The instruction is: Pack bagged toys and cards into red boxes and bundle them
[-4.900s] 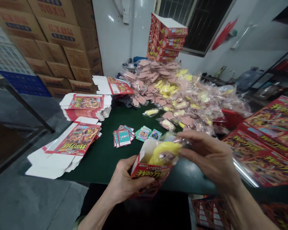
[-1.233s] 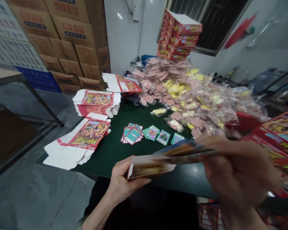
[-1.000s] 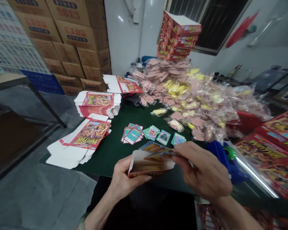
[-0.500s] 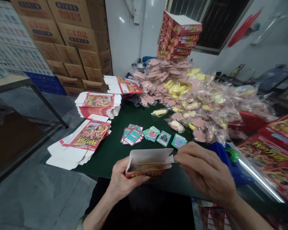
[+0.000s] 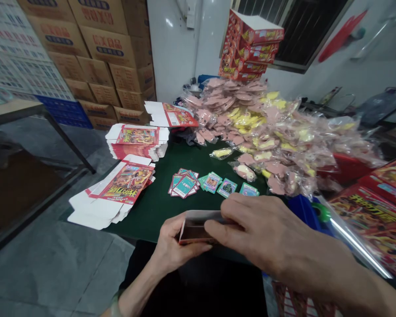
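A small red printed cardboard box (image 5: 196, 240) stands in front of me with its top opening upward and its white inner wall showing. My left hand (image 5: 171, 241) is closed round the box's left end, thumb along the near side. My right hand (image 5: 251, 229) lies over the right part of the opening, its fingers bent onto the box edge and end flap, which it mostly hides. Just beyond lie red-edged cards (image 5: 185, 185) in a loose pile, and small stacks of green-edged picture cards (image 5: 227, 187).
Flattened boxes (image 5: 122, 181) lie at the table's left. Plastic-wrapped pink and yellow pieces (image 5: 251, 119) are heaped at the back right, below stacked red boxes (image 5: 254, 39). A blue tape dispenser (image 5: 303, 211) and more red boxes (image 5: 372, 215) sit at right.
My right hand has moved left from the box's outer right flap to over its opening, folding the flap inward. My left hand keeps its hold. The view has shifted slightly.
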A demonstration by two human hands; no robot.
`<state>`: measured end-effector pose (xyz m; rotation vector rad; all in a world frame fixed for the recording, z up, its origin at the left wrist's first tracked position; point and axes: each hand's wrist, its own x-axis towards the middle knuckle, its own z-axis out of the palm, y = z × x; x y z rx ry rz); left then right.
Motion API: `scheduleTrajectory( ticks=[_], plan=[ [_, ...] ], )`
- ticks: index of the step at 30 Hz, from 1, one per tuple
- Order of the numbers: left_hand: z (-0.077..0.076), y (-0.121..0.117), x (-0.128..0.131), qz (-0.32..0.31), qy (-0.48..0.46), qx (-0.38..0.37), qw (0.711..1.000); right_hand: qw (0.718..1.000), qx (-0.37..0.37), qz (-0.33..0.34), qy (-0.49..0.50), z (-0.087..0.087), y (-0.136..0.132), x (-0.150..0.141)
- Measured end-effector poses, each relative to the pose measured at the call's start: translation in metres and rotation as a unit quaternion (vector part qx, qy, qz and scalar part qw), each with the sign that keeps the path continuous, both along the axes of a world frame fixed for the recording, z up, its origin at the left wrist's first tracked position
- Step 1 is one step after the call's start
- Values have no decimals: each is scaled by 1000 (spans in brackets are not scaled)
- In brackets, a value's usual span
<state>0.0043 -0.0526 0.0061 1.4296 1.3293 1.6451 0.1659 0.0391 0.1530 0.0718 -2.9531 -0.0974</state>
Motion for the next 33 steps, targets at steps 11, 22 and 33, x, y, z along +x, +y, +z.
scheduleTrajectory(
  ticks=[11, 22, 33],
  plan=[
    [2, 2, 1, 22, -24, -13, 999, 991, -5, -32, 133, -45, 7, -4],
    [4, 8, 5, 52, 18, -9, 998, 998, 14, -31, 54, -27, -12, -19],
    [-9, 14, 13, 179, -25, 155, 971, 820, -211, -239, 475, -97, -8, 21]
  ],
)
